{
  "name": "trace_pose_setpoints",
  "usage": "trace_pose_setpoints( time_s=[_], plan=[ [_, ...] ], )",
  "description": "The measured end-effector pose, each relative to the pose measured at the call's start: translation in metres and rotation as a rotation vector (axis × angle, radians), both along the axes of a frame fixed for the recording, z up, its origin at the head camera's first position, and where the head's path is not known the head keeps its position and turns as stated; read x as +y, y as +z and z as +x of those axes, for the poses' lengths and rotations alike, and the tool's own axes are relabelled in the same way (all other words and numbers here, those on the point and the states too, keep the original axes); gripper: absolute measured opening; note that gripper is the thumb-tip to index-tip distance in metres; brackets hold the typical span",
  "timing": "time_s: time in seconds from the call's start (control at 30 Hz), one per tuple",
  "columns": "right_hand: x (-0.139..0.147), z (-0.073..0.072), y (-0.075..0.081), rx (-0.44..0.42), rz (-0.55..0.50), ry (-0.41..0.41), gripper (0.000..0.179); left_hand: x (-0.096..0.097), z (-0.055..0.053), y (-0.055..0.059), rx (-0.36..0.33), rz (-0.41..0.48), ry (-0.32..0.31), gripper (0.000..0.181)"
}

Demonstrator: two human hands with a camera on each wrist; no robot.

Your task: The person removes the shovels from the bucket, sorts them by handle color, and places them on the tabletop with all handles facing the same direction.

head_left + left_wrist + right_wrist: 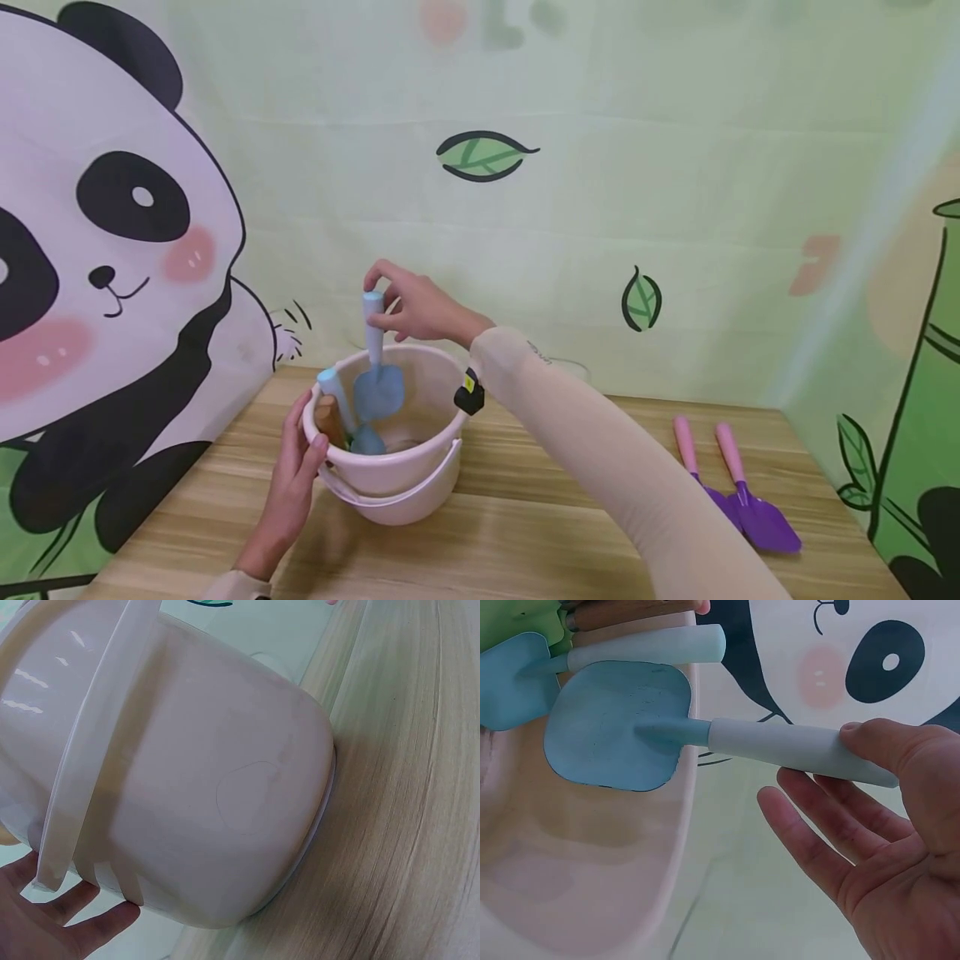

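Note:
My right hand [423, 304] pinches the pale handle of a blue toy shovel [622, 724] near its top end. The shovel hangs upright, blade down, inside the mouth of a pale pink bucket [202, 772]. My left hand [288, 475] holds the bucket's left side at the rim, its fingers [105, 926] against the outer wall. Inside, a second blue shovel [514, 682] leans against the rim with its pale handle up. Brown wooden handles [630, 611] and a green piece [517, 622] lie beside it. The bucket's white carrying handle [397, 498] hangs down in front.
Two purple shovels [768, 521] with pink handles lie on the wood-grain table [540, 533] at the right, partly behind my right sleeve [600, 450]. A cloth backdrop [345, 167] printed with a panda and leaves rises behind and beside the table.

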State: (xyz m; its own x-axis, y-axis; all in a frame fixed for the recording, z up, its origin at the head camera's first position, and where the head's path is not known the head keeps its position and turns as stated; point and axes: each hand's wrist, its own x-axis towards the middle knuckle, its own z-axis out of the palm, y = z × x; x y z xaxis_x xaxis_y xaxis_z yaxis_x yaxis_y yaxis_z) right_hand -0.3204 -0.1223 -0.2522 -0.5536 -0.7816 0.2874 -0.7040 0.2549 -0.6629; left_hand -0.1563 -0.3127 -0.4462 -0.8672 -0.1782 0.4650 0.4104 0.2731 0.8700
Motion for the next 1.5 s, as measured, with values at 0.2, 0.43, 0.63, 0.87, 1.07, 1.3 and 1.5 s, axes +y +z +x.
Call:
trace_pose_setpoints(
  time_s=[0.2,0.43,0.63,0.87,1.07,1.3,1.5],
  plan=[
    [0.003,0.000,-0.001,-0.004,-0.011,-0.010,0.035,0.001,0.000,0.000,0.007,-0.004,-0.007,0.061],
    [0.009,0.000,0.004,0.000,-0.066,-0.010,0.035,0.003,0.000,0.004,0.009,0.003,-0.013,0.060],
    [0.018,0.000,0.010,0.004,-0.111,-0.035,0.035,0.002,0.000,0.005,-0.013,0.005,-0.008,0.060],
    [0.028,0.000,0.016,-0.011,-0.158,-0.052,0.036,0.002,0.000,0.004,-0.022,-0.007,0.000,0.061],
    [0.040,0.001,0.024,0.010,-0.247,-0.044,0.035,0.002,0.001,0.004,-0.031,-0.013,0.012,0.061],
    [0.055,0.001,0.033,0.005,-0.300,-0.059,0.037,0.002,0.001,0.003,-0.039,-0.015,0.015,0.061],
    [0.067,0.000,0.038,-0.007,-0.324,-0.077,0.037,0.001,0.001,0.003,-0.039,-0.018,0.011,0.061]
  ],
)
